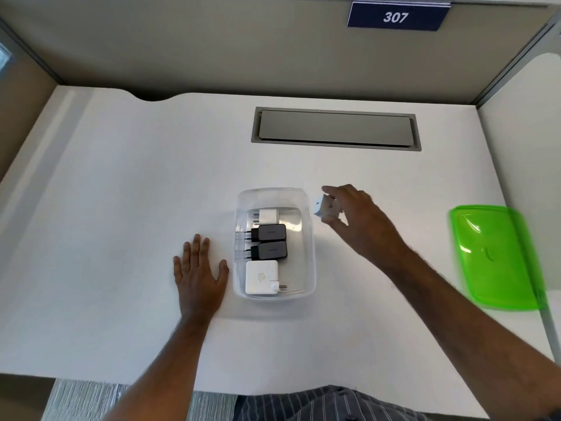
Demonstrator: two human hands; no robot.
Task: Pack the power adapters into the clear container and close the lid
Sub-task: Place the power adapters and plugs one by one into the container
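Partly, fingers (334,221) hide white adapter (322,206).

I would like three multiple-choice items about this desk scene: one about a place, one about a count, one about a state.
1. Where does the green lid lie?
A. on the container
B. on the desk, at the right
C. in the left hand

2. How many adapters are inside the clear container?
A. two
B. four
C. six

3. What does the right hand do?
A. holds a white adapter
B. rests flat
C. presses the lid

Answers: 1 B, it lies apart from the container; 2 B, two white, two black; 3 A, fingers grip it beside the rim.
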